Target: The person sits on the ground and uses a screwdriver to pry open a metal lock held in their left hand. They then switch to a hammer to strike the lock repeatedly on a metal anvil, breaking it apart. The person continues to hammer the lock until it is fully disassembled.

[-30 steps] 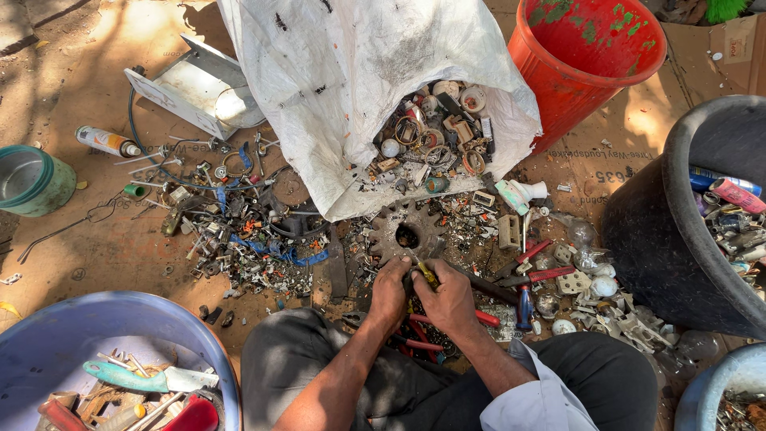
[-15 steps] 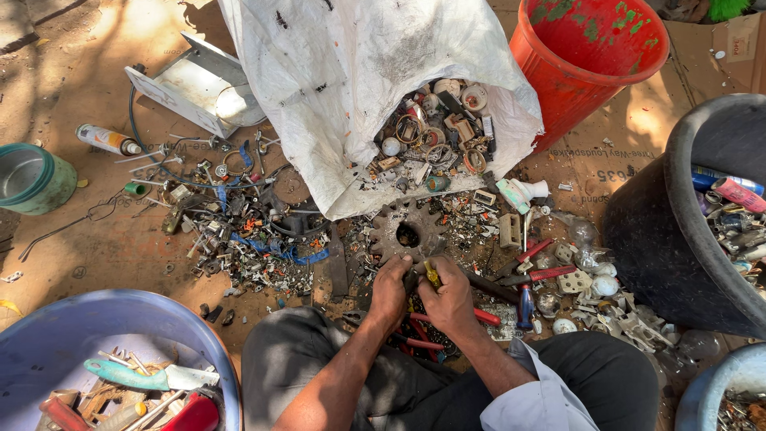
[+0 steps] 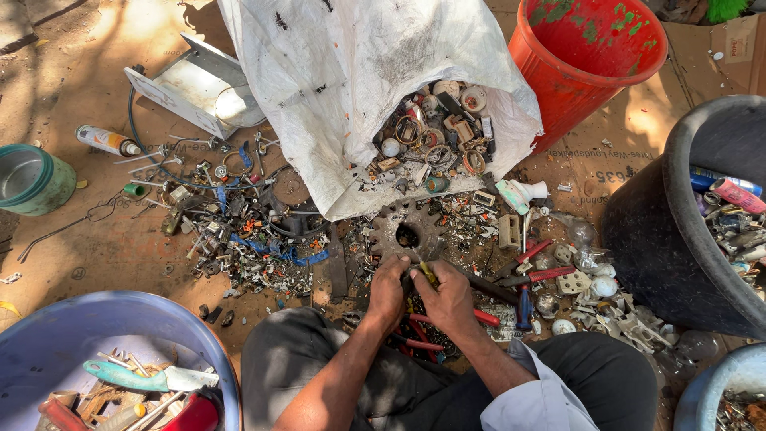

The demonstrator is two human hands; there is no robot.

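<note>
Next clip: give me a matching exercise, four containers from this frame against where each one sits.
Things:
1. red bucket
2. white sack
3. green tin
4. blue basin

Places:
A. bottom left, holding a teal-handled tool
B. far left edge, on the ground
C. top centre, its mouth spilling scrap parts
D. top right, beside the sack

Pairs: 1-D, 2-C, 3-B, 4-A
</note>
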